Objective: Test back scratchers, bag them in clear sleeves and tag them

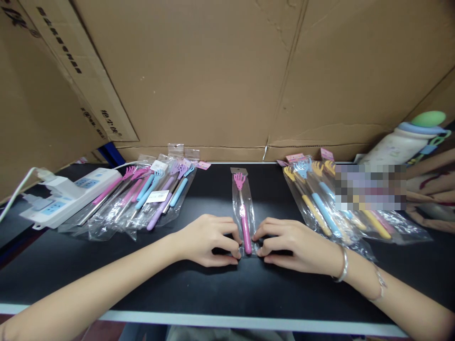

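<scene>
A pink back scratcher [243, 222] lies in a clear plastic bag [235, 201] on the black table, its claw end pointing away from me. My left hand [213, 239] has its curled fingertips on the bag's lower left edge. On the opposite edge, the bent fingers of my right hand [287, 244] pinch the plastic near the handle's end. A bracelet circles my right wrist. Left of the bag is a group of bagged back scratchers [145, 189] in pink, blue and purple. To the right lies another bagged group [316, 203], mostly yellow and blue.
A white power strip [80, 194] with plugs and a cable sits at the left. Cardboard [199, 76] walls the back and left side. At the far right, a pale bottle [394, 147] leans behind what looks like another person's hand [433, 184]; a blurred patch covers part of that area.
</scene>
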Demonstrator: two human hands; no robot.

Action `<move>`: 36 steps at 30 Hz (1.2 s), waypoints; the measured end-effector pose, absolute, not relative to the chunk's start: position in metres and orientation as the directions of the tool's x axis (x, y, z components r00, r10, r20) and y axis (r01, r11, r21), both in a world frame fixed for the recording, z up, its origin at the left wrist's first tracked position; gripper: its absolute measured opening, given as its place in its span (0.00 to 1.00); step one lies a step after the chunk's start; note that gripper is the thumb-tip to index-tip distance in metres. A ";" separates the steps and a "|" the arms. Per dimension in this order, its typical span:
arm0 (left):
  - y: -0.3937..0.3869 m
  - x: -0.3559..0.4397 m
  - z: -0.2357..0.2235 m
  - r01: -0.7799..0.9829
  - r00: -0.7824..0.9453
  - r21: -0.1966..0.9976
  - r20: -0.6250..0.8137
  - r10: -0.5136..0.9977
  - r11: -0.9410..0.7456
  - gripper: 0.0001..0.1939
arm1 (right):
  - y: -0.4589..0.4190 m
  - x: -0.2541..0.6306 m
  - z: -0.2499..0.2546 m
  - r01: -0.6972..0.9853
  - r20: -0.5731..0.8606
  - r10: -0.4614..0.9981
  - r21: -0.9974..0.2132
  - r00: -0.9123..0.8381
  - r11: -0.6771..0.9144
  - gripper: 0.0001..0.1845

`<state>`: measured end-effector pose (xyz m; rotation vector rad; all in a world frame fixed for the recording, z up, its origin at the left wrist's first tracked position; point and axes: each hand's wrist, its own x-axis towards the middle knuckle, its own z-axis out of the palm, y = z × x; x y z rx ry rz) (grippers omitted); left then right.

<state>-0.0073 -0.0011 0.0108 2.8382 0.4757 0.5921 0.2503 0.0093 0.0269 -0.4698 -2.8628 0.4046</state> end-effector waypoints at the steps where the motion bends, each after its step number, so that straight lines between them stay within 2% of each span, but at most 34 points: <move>1: -0.001 -0.007 0.011 0.268 0.867 0.270 0.351 0.353 -0.925 0.07 | 0.009 0.251 0.028 0.284 0.155 0.344 -0.313 -0.926 0.906 0.08; 10: -0.001 -0.006 0.014 0.243 0.853 0.370 0.359 0.379 -0.897 0.06 | 0.009 0.251 0.029 0.283 0.159 0.354 -0.348 -0.922 0.894 0.10; 16: -0.001 -0.006 0.013 0.251 0.843 0.270 0.410 0.347 -0.929 0.08 | 0.007 0.248 0.027 0.279 0.202 0.362 -0.349 -0.910 0.895 0.10; 21: 0.000 -0.007 0.010 0.334 0.808 0.173 0.454 0.376 -0.927 0.09 | 0.009 0.248 0.026 0.296 0.247 0.399 -0.367 -0.883 0.882 0.09; 25: 0.003 -0.009 0.009 0.444 0.758 0.172 0.452 0.471 -0.880 0.10 | 0.011 0.247 0.026 0.351 0.287 0.456 -0.349 -0.843 0.869 0.09; 29: 0.007 -0.009 0.009 0.538 0.709 0.188 0.426 0.562 -0.822 0.12 | 0.015 0.247 0.022 0.452 0.312 0.526 -0.280 -0.791 0.847 0.09; 36: 0.008 -0.008 0.007 0.580 0.697 0.207 0.376 0.611 -0.788 0.12 | 0.017 0.248 0.017 0.477 0.297 0.523 -0.216 -0.799 0.852 0.11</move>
